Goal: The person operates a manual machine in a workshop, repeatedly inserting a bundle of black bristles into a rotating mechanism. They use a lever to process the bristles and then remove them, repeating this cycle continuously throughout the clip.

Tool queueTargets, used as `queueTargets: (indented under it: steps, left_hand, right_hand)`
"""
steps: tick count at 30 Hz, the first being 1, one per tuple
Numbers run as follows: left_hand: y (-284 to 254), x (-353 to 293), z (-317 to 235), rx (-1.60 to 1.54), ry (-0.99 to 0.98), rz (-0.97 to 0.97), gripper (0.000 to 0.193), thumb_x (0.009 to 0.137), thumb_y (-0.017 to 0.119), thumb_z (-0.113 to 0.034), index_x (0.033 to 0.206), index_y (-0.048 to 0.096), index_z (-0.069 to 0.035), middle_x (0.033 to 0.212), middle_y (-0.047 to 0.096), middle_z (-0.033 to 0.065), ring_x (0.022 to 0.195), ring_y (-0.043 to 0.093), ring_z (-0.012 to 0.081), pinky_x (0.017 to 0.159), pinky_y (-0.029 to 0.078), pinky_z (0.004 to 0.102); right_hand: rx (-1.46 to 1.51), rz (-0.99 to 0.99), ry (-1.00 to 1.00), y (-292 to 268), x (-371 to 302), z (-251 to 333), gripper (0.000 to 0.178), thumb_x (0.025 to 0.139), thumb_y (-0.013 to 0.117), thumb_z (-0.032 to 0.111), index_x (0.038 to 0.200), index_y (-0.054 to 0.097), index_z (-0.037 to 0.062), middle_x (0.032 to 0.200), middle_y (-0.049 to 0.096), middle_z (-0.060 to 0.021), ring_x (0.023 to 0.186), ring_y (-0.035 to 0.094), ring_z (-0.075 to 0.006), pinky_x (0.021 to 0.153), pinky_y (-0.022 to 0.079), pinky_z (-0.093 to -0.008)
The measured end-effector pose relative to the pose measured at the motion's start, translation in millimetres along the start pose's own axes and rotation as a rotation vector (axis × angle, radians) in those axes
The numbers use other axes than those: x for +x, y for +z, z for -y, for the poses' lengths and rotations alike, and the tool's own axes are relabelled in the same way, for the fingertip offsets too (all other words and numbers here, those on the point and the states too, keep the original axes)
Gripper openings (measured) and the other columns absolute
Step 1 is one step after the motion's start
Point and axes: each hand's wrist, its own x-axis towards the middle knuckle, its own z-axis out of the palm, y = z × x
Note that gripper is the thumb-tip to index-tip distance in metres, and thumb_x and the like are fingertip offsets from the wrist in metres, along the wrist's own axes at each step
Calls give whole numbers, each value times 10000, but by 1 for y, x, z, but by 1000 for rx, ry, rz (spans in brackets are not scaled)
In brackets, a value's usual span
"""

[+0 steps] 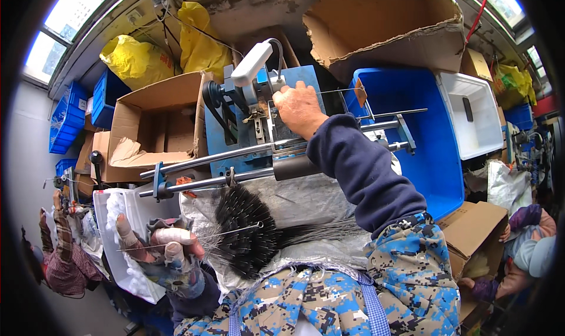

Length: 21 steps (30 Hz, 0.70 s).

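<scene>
My left hand (173,250), in a worn glove with bare or taped fingertips, pinches a thin metal wire (235,229) with a small loop at its right end. Beneath that wire, a dense bundle of thin wires with black ends (244,233) lies on a pale sheet over my lap. My right hand (300,109) is closed on top of a blue bench machine (306,80), its fingertips hidden. A thin rod (335,91) runs from beside this hand toward a small brown plate. Two steel guide bars (206,161) cross the machine's near side.
Left of the machine stands an open cardboard box (132,109); a white foam tray (138,277) is below it. At right are a large blue bin (435,183) and a white tub (471,136). Co-workers sit at far left (70,265) and far right (527,259).
</scene>
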Motion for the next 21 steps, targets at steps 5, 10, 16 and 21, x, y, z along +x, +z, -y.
queueTargets:
  steps: [5,10,16,21]
  left_hand:
    - [-9,-15,20,-30,-126,212,802,829,572,-122,1383,-7,-118,684,594,199,417,550,194,372,469,259]
    - [-7,-18,22,-6,-155,257,795,831,567,-111,1386,-3,-126,695,593,191,430,554,191,379,471,257]
    - [-5,-17,23,-13,-170,251,788,835,560,-97,1389,1,-135,708,592,182,445,559,187,387,474,255]
    - [-4,-20,20,15,-177,305,783,837,554,-85,1391,4,-142,719,592,174,458,563,184,394,477,253]
  right_hand:
    - [-18,-45,-8,1,-2,1,75,721,548,152,754,600,110,767,602,-59,771,551,-270,621,410,-397]
    - [-40,23,5,-2,1,3,83,717,547,130,770,606,103,778,615,-61,784,564,-266,620,431,-383]
    - [25,19,-8,1,1,1,79,719,537,117,764,599,101,795,613,-65,795,568,-274,637,446,-390]
    - [53,27,48,4,1,-4,124,720,540,158,792,627,107,817,608,-68,845,538,-272,726,377,-422]
